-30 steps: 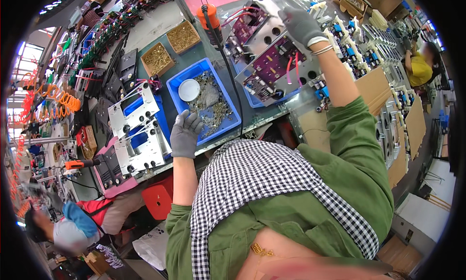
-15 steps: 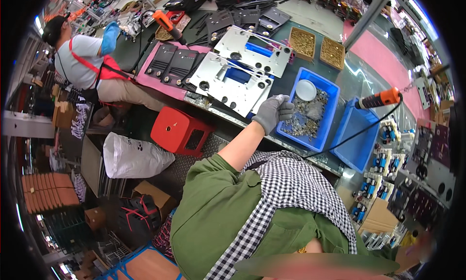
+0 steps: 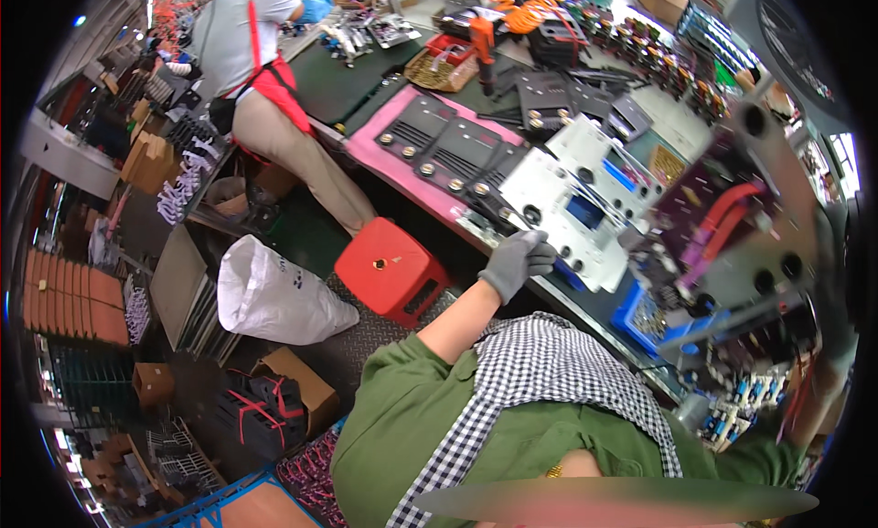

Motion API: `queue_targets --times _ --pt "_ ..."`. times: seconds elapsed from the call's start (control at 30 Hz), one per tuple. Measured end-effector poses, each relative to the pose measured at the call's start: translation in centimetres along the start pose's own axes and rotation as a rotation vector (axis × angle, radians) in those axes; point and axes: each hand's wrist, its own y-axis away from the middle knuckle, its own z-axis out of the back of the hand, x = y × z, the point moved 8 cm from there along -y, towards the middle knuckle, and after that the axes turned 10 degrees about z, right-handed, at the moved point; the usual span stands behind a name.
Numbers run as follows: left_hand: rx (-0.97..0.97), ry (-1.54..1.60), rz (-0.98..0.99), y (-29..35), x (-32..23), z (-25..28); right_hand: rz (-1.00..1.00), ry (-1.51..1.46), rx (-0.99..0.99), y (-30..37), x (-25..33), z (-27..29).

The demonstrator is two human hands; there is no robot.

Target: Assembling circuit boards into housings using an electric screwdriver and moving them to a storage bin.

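Note:
My left hand, in a grey glove, is at the front edge of the workbench, beside the near corner of a silvery metal plate with round holes and rectangular cut-outs. Its fingers are curled together; whatever they might hold is hidden. On the right, my right forearm reaches up to a large raised metal plate with a dark purple part and red and magenta strips on it. That plate is tilted and smeared by motion. The fingers of my right hand cannot be made out behind its lower edge.
Partly covered by the raised plate is a blue bin of small hardware. Black panels lie on a pink mat, near an orange-handled power screwdriver. A red stool and white sack stand left. A co-worker stands beyond.
My view has swung left, so the bench appears farther right. A large metal plate has come up in front of the blue bins, with my right arm raised to it. My left hand stays curled.

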Motion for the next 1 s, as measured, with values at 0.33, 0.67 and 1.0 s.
queue_targets --times 0.33,0.67,1.0 --pt "-0.683 0.345 -0.41 23.1 -6.9 19.8 0.109 -0.451 -0.214 -43.3 11.4 -5.6" --pt "-0.983 0.766 -0.696 33.2 2.7 24.6 -0.067 -0.474 -0.189 -74.8 19.6 -27.1" --pt "-1.291 1.02 -0.561 31.0 6.4 22.9 -0.376 -0.685 0.345 -74.1 33.9 -58.1"
